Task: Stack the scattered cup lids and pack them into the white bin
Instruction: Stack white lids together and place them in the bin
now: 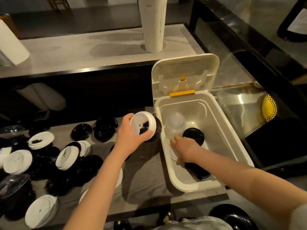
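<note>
My left hand (pixel 131 138) grips a stack of white and black cup lids (pixel 146 126), held on its side just left of the white bin (pixel 222 143). My right hand (pixel 185 149) reaches down inside the bin and rests on a stack of clear lids (pixel 173 154) against the left wall; whether it grips them I cannot tell. Inside the bin also lie a clear dome lid (pixel 175 124) and two black lid stacks (pixel 193 134) (pixel 197 170). Several loose white lids (pixel 17 161) and black lids (pixel 81 131) lie scattered over the table at left.
The bin's hinged cover (pixel 184 72) stands open at the back, with a yellow latch. A tall white tube (pixel 153 25) stands on the raised counter behind. A paper roll (pixel 11 45) sits far left. A glass case edge runs along the right.
</note>
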### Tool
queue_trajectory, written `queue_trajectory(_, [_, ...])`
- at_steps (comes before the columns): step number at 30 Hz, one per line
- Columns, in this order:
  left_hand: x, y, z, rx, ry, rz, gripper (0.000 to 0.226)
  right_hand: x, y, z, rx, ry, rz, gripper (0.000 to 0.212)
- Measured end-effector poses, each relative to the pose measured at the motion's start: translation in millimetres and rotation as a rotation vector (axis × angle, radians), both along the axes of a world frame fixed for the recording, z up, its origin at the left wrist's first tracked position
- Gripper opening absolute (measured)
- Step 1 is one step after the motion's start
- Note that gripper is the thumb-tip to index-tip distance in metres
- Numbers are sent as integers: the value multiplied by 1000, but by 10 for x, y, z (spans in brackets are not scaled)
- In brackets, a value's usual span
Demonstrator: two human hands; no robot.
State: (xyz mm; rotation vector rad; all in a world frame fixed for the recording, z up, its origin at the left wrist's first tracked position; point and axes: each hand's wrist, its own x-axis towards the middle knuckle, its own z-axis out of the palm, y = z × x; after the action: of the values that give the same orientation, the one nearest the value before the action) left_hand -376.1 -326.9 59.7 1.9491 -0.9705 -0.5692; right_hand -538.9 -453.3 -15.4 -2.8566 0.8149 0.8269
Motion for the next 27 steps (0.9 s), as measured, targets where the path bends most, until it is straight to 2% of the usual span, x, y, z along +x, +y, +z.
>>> queue_trajectory(5, [-71, -6, 11, -11, -13, -5, 73, -60, -42, -8, 55, -9, -40, 87])
queue_trajectory(7, [-90, -10, -6, -10, 2, 12, 72, -51, -31, 26, 33, 16, -14, 83])
queue_trajectory(9, [-101, -22, -28, -19, 21, 25, 71, -57, -41, 94, 8, 17, -5, 70])
queue_trajectory(11, [-119, -49, -47, -22, 39, 25, 70, -86, -80, 212, -4, -116, -41, 45])
queue_trajectory(13, [-136, -84, -62, -24, 43, 28, 69, -105, -132, 367, 48, -421, -223, 34])
queue_trajectory(14, [-144, -101, -66, -26, 44, 30, 69, -101, -148, 462, 140, -598, -364, 32])
queue_trajectory(16, [-166, -126, -66, -36, 50, 26, 69, -53, -169, 650, 513, -905, -654, 29])
queue_trajectory(17, [-182, -138, -65, -45, 52, 20, 69, -14, -160, 736, 708, -972, -749, 27])
queue_trajectory(19, [-218, -157, -64, -64, 46, 0, 70, 64, -140, 844, 909, -973, -814, 23])
queue_trajectory(22, [-283, -188, -18, -77, 25, -33, 69, 120, -126, 887, 1037, -939, -885, 16])
queue_trajectory(24, [-306, -203, 22, -87, 10, -45, 70, 77, -150, 929, 1110, -997, -939, 18])
queue_trajectory(27, [-300, -211, 63, -88, -41, -52, 77, -103, -290, 1051, 1015, -1126, -1023, 24])
